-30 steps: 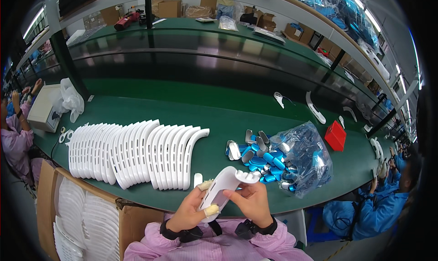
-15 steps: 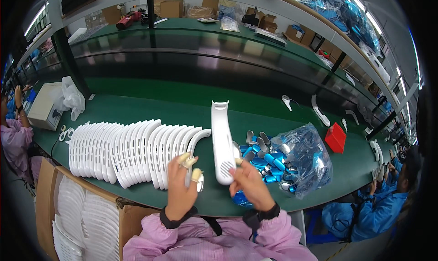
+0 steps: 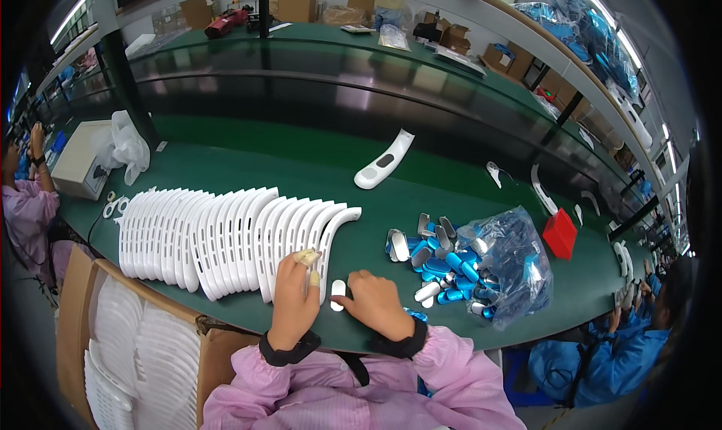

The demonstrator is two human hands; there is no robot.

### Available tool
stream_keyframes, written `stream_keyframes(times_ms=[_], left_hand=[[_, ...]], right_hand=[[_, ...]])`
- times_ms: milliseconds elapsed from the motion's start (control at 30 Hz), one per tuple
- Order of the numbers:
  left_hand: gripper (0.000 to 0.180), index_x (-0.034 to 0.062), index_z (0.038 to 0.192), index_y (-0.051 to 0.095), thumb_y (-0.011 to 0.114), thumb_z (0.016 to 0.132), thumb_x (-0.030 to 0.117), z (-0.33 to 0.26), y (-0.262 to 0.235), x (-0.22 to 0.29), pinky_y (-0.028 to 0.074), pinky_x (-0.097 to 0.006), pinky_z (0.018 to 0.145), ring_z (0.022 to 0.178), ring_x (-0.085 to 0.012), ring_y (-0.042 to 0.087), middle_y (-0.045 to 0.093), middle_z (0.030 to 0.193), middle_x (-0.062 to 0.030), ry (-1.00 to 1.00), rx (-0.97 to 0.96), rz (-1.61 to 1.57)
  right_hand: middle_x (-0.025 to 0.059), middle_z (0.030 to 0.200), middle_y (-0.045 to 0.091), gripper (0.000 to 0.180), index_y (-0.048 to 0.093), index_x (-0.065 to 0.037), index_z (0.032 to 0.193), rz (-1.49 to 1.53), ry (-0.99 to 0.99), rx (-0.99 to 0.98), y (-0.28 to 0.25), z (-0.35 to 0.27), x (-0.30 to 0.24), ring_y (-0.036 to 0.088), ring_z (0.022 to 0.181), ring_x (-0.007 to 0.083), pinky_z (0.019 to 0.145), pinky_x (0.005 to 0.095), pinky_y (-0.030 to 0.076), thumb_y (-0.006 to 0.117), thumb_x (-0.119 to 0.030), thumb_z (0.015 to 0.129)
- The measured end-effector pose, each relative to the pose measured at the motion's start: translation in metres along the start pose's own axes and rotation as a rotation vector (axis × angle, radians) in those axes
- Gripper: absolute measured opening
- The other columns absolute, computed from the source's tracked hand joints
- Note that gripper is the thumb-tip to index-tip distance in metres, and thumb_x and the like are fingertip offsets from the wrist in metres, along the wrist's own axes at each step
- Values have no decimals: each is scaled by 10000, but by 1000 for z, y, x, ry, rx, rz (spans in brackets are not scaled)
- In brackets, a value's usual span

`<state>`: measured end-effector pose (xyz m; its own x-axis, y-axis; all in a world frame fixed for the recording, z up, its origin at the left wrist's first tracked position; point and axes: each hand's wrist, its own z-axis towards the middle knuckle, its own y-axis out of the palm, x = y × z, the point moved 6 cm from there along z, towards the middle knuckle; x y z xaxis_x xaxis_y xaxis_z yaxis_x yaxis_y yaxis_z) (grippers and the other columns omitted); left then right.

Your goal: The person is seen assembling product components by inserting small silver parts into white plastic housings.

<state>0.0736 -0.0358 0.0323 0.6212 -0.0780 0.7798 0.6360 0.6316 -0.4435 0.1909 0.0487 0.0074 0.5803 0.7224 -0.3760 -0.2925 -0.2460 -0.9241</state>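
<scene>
A long row of curved white plastic shells with slots stands on edge on the green table. My left hand, yellow cots on some fingertips, is closed at the row's right end, fingertips at the last shell. Just to the right, my right hand has its fingers curled, its thumb at the edge of a small white oval cap. Beyond both hands lies a separate white curved shell with a dark oval slot. At right is a pile of blue and silver oval caps.
A clear plastic bag adjoins the caps, with a red bin behind it. An open carton of white shells stands at lower left. A beige box sits at far left. Co-workers sit on both sides.
My right hand has let go of the slotted white shell, which now lies farther back on the table. That hand has moved left and down to the small oval cap. The view has shifted slightly.
</scene>
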Motion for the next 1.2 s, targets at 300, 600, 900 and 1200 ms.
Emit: stream_keyframes(times_ms=[300,600,900,1200], left_hand=[[447,-41,1250,506,601,815,-3,-41,8,32,454,-347,875,1008,-277,601,585,1179,-187,-136,-54,-110],[527,23,1354,449,607,851,34,-49,37,55,469,-304,851,1011,-214,604,584,1183,-146,-174,-285,-608],[373,1,1223,573,622,855,39,-55,37,57,475,-264,747,827,-146,567,587,1066,-102,-195,-449,-657],[289,-16,1208,499,533,929,45,-65,50,39,465,-255,806,919,-134,577,571,1104,-84,-447,-359,-930]], right_hand=[[72,630,634,164,653,8,795,762,188,81,-16,-4,35,598,551,134,516,279,461,689,-152,785],[51,807,618,108,616,28,864,913,120,214,-69,-72,0,597,690,58,580,192,490,698,-18,812],[-7,652,495,117,611,-14,805,1073,-46,60,-68,-76,8,420,524,37,463,195,316,718,-57,791],[-16,596,477,139,582,-14,726,978,64,240,-60,-80,17,426,493,43,454,201,345,717,-15,695]])
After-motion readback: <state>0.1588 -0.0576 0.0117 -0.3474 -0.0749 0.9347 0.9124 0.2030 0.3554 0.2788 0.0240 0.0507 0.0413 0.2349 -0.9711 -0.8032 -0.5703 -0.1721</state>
